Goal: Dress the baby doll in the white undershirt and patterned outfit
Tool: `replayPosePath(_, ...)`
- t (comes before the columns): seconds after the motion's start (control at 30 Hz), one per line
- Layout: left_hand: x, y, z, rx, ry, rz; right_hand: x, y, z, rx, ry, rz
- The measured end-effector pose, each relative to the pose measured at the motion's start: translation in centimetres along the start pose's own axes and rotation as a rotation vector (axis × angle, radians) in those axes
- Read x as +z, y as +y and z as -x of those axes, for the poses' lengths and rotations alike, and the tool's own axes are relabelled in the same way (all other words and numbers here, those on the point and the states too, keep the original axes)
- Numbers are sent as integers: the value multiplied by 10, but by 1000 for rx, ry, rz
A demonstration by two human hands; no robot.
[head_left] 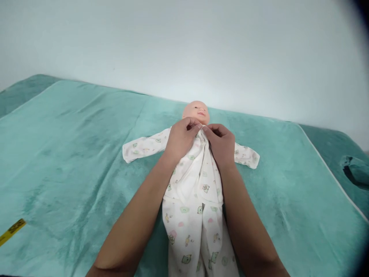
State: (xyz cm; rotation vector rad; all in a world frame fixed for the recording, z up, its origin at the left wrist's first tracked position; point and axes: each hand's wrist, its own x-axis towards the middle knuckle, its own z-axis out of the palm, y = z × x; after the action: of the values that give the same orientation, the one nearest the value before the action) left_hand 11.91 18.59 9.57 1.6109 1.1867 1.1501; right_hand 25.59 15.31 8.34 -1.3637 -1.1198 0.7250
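Observation:
A baby doll (196,110) lies on its back on a teal blanket (72,154), head away from me. It wears a white sleepsuit (196,200) printed with small green and pink figures, sleeves spread to both sides. My left hand (181,139) pinches the sleepsuit's left front edge just under the doll's chin. My right hand (221,143) pinches the right front edge beside it. The two hands meet at the collar, fingers curled on the cloth. Both forearms run along the doll's body.
The teal blanket covers a wide padded surface with a white piped edge (325,161) on the right. A yellow tape strip (11,231) lies at the left edge. A plain white wall (184,46) stands behind.

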Motion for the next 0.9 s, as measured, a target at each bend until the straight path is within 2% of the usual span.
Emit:
replayPosePath(0.37, -6, -3, -3, -8, -80, 70, -5, 11, -4, 36, -94, -110)
replayPosePath(0.5, -9, -2, -3, 16, -91, 55, -7, 9, -5, -12, -176, -59)
replayPosePath(0.67, -9, 4, 0, 22, -157, -19, -4, 3, -2, -39, -174, 56)
replayPosePath(0.9, -4, -5, -2, -2, -109, 107, -3, 8, -5, -72, -215, 50)
